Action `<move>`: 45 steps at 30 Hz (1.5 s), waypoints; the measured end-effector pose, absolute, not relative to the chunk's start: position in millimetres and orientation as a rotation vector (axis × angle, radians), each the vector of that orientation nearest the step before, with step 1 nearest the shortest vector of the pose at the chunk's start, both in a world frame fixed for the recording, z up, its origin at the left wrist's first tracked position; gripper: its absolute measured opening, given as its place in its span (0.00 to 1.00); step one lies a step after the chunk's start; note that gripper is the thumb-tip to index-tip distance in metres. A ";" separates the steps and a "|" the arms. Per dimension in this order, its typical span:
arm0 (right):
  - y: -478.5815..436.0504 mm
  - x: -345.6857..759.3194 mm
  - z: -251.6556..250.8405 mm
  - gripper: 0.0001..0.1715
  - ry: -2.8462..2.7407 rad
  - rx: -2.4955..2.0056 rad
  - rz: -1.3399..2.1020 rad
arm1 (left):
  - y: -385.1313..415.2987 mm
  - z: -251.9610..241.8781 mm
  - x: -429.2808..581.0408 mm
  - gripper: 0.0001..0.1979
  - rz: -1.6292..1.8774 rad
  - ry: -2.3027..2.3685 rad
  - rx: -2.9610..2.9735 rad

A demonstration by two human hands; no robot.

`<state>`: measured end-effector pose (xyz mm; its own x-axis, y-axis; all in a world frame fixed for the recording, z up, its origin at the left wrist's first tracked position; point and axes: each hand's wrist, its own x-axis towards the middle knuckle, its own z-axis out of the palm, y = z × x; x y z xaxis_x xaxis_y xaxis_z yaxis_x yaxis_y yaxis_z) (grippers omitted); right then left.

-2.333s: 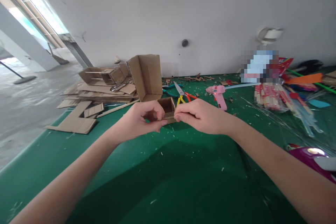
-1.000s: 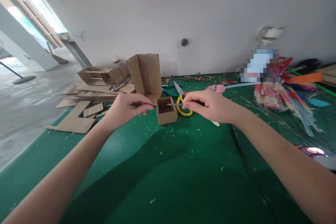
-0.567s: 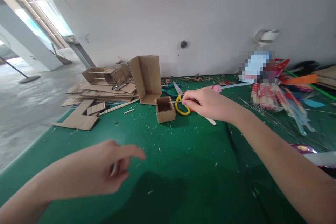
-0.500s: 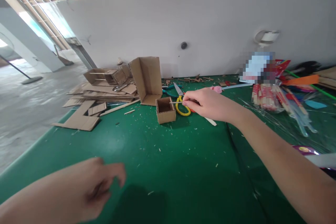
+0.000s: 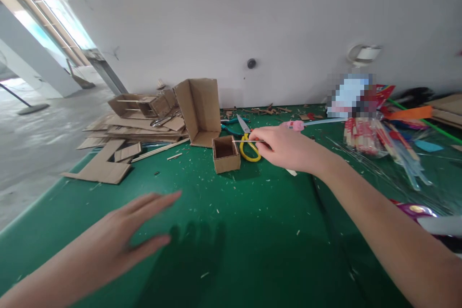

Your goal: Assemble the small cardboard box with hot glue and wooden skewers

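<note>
A small open-topped cardboard box point(image 5: 225, 154) stands on the green table point(image 5: 252, 240). My right hand point(image 5: 285, 147) is just right of it, pinching a thin stick point(image 5: 243, 141) whose tip reaches over the box's right rim. Under that hand lie yellow-handled scissors point(image 5: 249, 147). My left hand point(image 5: 126, 236) hovers low over the near left of the table, fingers stretched out flat, holding nothing.
A taller open cardboard box point(image 5: 200, 108) and a pile of cardboard sheets point(image 5: 126, 134) lie at the back left. A pink glue gun point(image 5: 294, 125), bundled sticks in plastic point(image 5: 364, 134) and coloured craft pieces sit at the right. A grey partition wall point(image 5: 252, 33) backs the table.
My left hand let go of the small box, pulled back toward me, and has now spread flat. My right hand stays by the box with the stick.
</note>
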<state>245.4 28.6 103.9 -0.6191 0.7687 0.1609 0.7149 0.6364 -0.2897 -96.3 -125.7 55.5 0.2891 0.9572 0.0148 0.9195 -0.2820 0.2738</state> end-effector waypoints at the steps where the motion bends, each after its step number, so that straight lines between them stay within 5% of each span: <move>1: 29.5 245.8 103.3 0.10 -2.585 -1.202 0.266 | -104.0 61.8 -83.9 0.34 0.244 1.767 2.359; 5: 31.6 248.0 102.8 0.13 -2.546 -1.312 0.198 | -20.8 75.7 -33.1 0.54 0.359 1.695 2.430; 8: 31.2 248.9 104.4 0.14 -2.471 -1.403 0.196 | 24.8 73.6 -6.9 0.60 0.338 1.524 2.537; 12: 31.0 249.3 108.3 0.11 -2.257 -1.364 0.441 | 49.5 65.9 4.0 0.50 0.315 1.311 2.584; 17: 31.9 249.5 113.7 0.15 -1.928 -0.988 0.827 | 30.7 46.3 -1.8 0.47 0.791 1.057 2.408; 25: 19.1 228.9 101.6 0.19 -1.919 -0.790 0.918 | 14.1 5.2 -17.4 0.44 0.920 1.127 2.101; 32: 19.4 209.2 69.7 0.11 -1.971 -0.656 0.967 | 12.4 2.5 -10.3 0.63 0.777 0.941 2.112; 39: 15.4 210.2 70.4 0.24 -2.017 -0.689 0.877 | 8.8 8.8 -0.1 0.50 0.881 0.982 2.041; 45: 15.8 206.7 66.2 0.13 -2.057 -0.648 0.768 | 7.9 6.2 2.7 0.43 0.870 1.000 2.117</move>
